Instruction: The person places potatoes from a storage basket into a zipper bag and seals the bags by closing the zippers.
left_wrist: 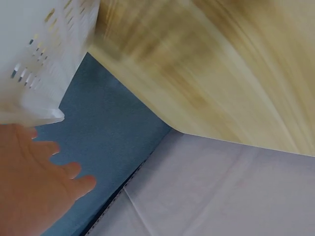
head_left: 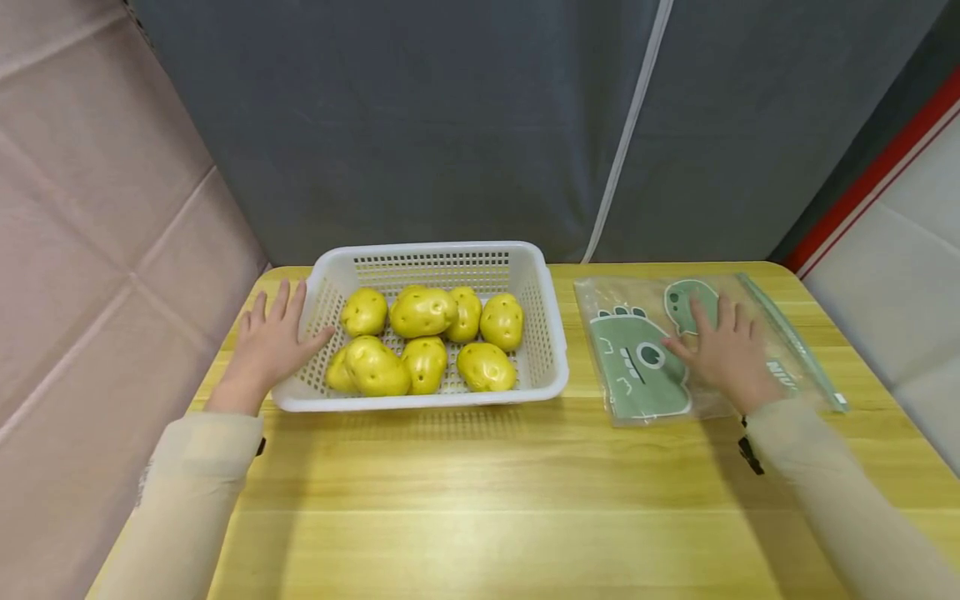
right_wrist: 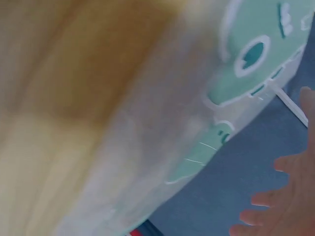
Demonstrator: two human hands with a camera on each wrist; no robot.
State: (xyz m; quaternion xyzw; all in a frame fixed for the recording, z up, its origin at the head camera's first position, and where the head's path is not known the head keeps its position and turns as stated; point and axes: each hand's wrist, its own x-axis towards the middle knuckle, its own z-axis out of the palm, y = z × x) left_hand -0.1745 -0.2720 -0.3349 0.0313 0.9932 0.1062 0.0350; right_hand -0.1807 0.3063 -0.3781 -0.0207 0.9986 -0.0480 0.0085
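A white plastic basket (head_left: 555, 367) with slotted sides holds several yellow potatoes (head_left: 423, 313). My left hand (head_left: 272, 346) is at the basket's left side with fingers spread, the thumb overlapping the rim in the head view. In the left wrist view the left hand (left_wrist: 42, 179) shows straight fingers just by the basket's edge (left_wrist: 44, 115). Over a clear zip bag (head_left: 600, 292) printed with a green dinosaur (head_left: 645, 375), my right hand (head_left: 723, 354) is spread and holds nothing. The right wrist view shows the right hand (right_wrist: 288, 191) apart from the bag (right_wrist: 162, 128).
The wooden table (head_left: 465, 500) carries the basket at left and the bag at right. A grey curtain (head_left: 420, 125) stands along the back edge. Pale padded panels (head_left: 97, 275) close the left side, and a white panel with a red stripe (head_left: 885, 175) the right.
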